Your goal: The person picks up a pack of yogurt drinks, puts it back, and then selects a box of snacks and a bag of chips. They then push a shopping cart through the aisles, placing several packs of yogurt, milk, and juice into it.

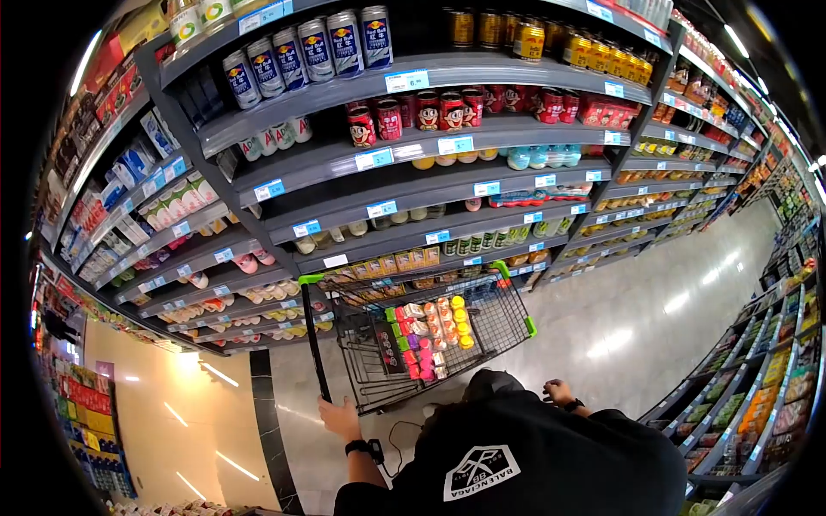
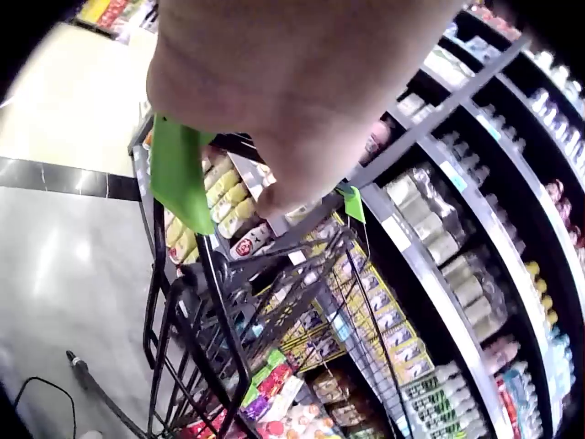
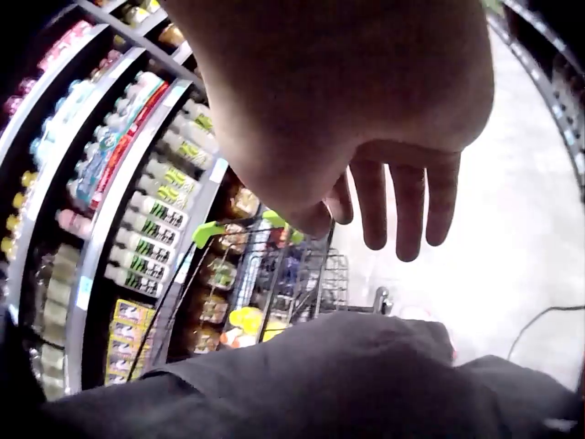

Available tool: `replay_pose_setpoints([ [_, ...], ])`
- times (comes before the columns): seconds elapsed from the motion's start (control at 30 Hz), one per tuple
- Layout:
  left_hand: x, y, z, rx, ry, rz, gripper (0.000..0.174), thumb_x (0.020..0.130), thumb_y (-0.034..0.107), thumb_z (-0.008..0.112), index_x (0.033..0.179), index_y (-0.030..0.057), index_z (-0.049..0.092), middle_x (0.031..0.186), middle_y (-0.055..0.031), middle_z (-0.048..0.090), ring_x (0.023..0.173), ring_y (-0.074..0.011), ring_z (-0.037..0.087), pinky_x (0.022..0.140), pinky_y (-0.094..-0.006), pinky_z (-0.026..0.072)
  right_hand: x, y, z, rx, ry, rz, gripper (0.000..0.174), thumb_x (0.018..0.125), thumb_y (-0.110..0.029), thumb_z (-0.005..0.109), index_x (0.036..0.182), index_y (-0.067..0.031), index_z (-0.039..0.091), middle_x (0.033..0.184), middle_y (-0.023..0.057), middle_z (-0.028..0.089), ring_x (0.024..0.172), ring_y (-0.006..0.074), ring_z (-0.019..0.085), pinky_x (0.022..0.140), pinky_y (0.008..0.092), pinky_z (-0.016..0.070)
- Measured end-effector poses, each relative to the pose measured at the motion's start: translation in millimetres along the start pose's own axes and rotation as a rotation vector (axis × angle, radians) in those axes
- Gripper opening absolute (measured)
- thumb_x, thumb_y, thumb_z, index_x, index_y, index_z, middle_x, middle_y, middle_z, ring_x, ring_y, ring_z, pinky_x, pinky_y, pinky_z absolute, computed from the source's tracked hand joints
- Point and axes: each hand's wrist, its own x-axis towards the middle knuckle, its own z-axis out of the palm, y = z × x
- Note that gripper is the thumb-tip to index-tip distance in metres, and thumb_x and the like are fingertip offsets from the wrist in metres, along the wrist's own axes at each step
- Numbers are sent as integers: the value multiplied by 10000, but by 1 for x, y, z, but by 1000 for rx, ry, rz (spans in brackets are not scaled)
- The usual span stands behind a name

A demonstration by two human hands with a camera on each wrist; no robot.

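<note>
A black wire shopping cart (image 1: 503,314) with green corners stands beside the shelves. My left hand (image 1: 342,419) holds the near end of the cart's dark handle bar (image 1: 311,344). From the left wrist, that hand (image 2: 283,101) covers the bar close to a green end piece (image 2: 180,174), and the far fingers are hidden. Inside the cart lie packs of small bottles, some with yellow caps (image 1: 462,328), others pink (image 1: 426,361). My right hand (image 1: 559,393) is held out in the air with nothing in it; its fingers (image 3: 408,215) hang loose and apart.
Shelves hold blue-silver cans (image 1: 317,49), red cans (image 1: 452,112) and gold cans (image 1: 607,62). Shelving (image 1: 757,378) also lines the right side. Pale tile floor (image 1: 637,318) runs between. A black cable (image 1: 396,439) hangs near the left wrist.
</note>
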Motion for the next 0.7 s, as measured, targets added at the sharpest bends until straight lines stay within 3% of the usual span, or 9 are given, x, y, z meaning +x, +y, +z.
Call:
replay_pose_setpoints([
  [0.1, -4, 0, 10, 23, 23, -41, 813, 805, 355, 788, 1469, 64, 420, 1323, -175, 584, 1242, -407, 530, 981, -582, 441, 18, 35, -19, -56, -8, -40, 376, 898, -256, 681, 1203, -39, 650, 1004, 154, 725, 803, 319, 717, 679, 432, 577],
  [0.17, -1, 1, 18, -35, 32, -52, 866, 789, 399, 795, 1487, 64, 408, 1342, -181, 587, 1257, -412, 528, 998, -604, 433, 49, 51, -24, -485, 212, -54, 415, 850, -271, 722, 1114, 50, 705, 1145, 214, 720, 1029, 335, 701, 914, 426, 559],
  [0.2, -6, -1, 20, -54, 29, -27, 873, 790, 409, 795, 1492, 64, 407, 1356, -186, 579, 1265, -411, 520, 1003, -603, 429, 52, 47, -27, -574, 299, -100, 541, 793, -314, 767, 1204, 29, 680, 1218, 251, 686, 1171, 392, 633, 1028, 448, 503],
  [0.33, -18, 2, 28, -93, -41, -11, 902, 783, 461, 802, 1493, 70, 406, 1370, -201, 536, 1299, -418, 477, 1018, -576, 427, 116, -28, -44, -647, 437, -263, 684, 753, -361, 819, 1307, -12, 619, 1339, 252, 600, 1266, 407, 537, 1090, 471, 446],
  [0.4, -26, 6, 31, -102, -47, 17, 917, 779, 441, 813, 1504, 65, 395, 1378, -207, 531, 1307, -424, 471, 1029, -571, 425, 156, -106, -55, -582, 539, -567, 651, 750, -318, 818, 1287, -11, 615, 1299, 265, 594, 1237, 429, 534, 1057, 484, 459],
  [0.53, -36, 5, 46, -233, -130, 79, 970, 778, 378, 836, 1547, 52, 343, 1455, -222, 493, 1371, -430, 432, 1089, -556, 401, 135, -315, -87, -336, 574, -1220, 605, 796, -186, 763, 1306, 24, 514, 1291, 282, 532, 1218, 466, 501, 1064, 473, 427],
  [0.6, -28, -18, 74, -362, -177, 131, 984, 785, 368, 835, 1565, 62, 321, 1498, -221, 462, 1406, -425, 403, 1113, -554, 383, 138, -412, -116, -288, 525, -1328, 656, 820, -229, 763, 1352, 31, 481, 1404, 293, 483, 1319, 455, 451, 1129, 464, 371],
  [0.67, -37, -14, 79, -426, -249, 148, 994, 811, 364, 826, 1606, 126, 279, 1570, -216, 402, 1462, -413, 354, 1155, -564, 346, 126, -491, -137, -254, 647, -1357, 743, 857, -270, 758, 1469, -7, 430, 1501, 274, 435, 1388, 422, 418, 1163, 446, 338],
  [0.7, -43, -6, 79, -419, -238, 145, 994, 811, 364, 826, 1606, 126, 279, 1570, -216, 402, 1462, -413, 354, 1155, -564, 346, 133, -496, -141, -247, 635, -1359, 743, 857, -270, 758, 1469, -7, 430, 1501, 274, 435, 1388, 422, 418, 1163, 446, 338],
])
